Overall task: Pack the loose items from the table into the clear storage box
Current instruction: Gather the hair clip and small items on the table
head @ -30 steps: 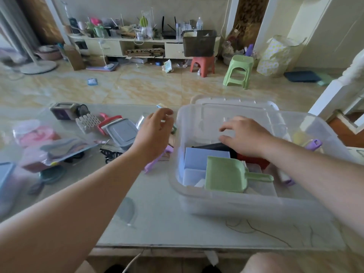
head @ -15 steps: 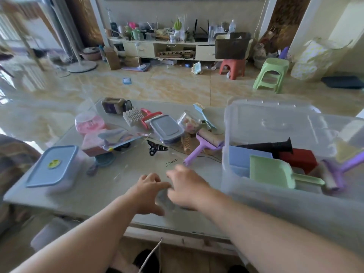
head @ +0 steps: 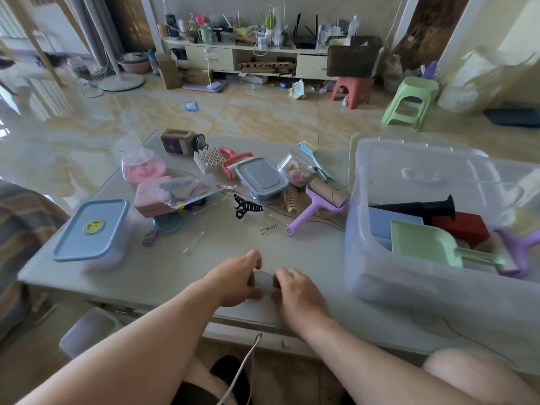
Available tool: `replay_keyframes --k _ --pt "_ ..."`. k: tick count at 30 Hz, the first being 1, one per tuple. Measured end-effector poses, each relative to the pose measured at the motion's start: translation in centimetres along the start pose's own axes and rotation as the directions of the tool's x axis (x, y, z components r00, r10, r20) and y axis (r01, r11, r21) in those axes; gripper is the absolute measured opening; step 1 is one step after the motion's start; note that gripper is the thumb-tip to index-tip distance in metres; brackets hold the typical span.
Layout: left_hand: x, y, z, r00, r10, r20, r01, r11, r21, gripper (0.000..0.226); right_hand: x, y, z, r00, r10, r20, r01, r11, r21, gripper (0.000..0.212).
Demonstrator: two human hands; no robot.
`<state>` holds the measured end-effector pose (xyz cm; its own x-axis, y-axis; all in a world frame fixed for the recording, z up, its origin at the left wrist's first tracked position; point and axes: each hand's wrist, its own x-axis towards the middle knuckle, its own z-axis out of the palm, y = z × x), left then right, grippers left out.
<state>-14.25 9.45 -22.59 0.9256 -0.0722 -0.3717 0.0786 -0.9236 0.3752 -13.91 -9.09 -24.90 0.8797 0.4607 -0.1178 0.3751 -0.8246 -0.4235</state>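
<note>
The clear storage box [head: 355,238] stands on the right of the table, holding a green scoop [head: 423,244], a black handle, a red box and a purple roller. My left hand [head: 236,280] and my right hand [head: 296,292] meet at the table's front edge, fingers curled round a small greyish round item [head: 263,283] between them. It is mostly hidden by the fingers. Loose items lie further back: a purple lint roller [head: 314,207], a black hair claw [head: 247,209], a grey-lidded container [head: 260,176] and a blue-lidded container [head: 90,229].
Further back on the table [head: 204,267] lie a pink round box [head: 143,169], a brown jar [head: 178,141], a white rack [head: 207,159], a blue brush [head: 312,154] and a zip bag [head: 178,192]. A hairpin [head: 268,229] lies mid-table. Stools stand on the floor beyond.
My right hand came out of the box and my left hand drew back from the far items. Both now meet at the front edge round the small grey item.
</note>
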Motion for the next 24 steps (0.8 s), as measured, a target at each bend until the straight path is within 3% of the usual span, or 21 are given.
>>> replay_keyframes --k 5,8,11,16,18,20,24 --pt "-1.6 0.7 -1.3 0.996 0.075 -0.041 -0.078 0.994 -0.073 0.02 -0.9 -0.2 -2.3 0.989 0.11 0.098 -0.132 0.957 0.258 0.032" --pt "-3.2 1.5 -3.2 0.993 0.021 -0.118 -0.056 0.952 -0.302 0.021 -2.0 -1.8 -5.8 0.986 0.069 0.153 -0.122 0.921 0.369 0.035" --pt "-5.5 4.9 -7.1 0.982 0.058 -0.182 -0.147 0.839 -0.524 0.033 -3.5 -2.6 -12.3 0.999 0.026 0.029 -0.035 0.93 0.366 0.015" --pt "-6.1 15.6 -12.5 0.896 0.241 -0.372 -0.434 0.651 -0.623 0.028 -7.4 0.4 -25.8 0.986 -0.017 -0.164 0.065 0.954 0.293 0.008" --pt "-4.7 19.4 -13.2 0.845 0.303 -0.441 -0.522 0.65 -0.553 0.042 -6.9 4.2 -29.7 0.982 0.041 -0.184 0.014 0.957 0.289 0.008" --pt "-2.6 22.3 -13.3 0.791 0.344 -0.506 -0.557 0.746 -0.364 0.052 -5.9 8.6 -32.2 0.98 0.131 -0.151 -0.089 0.961 0.26 0.011" --pt "2.3 25.9 -11.7 0.774 0.421 -0.472 -0.514 0.854 -0.081 0.044 -3.2 15.3 -32.8 0.976 0.218 0.003 -0.217 0.975 -0.036 0.021"
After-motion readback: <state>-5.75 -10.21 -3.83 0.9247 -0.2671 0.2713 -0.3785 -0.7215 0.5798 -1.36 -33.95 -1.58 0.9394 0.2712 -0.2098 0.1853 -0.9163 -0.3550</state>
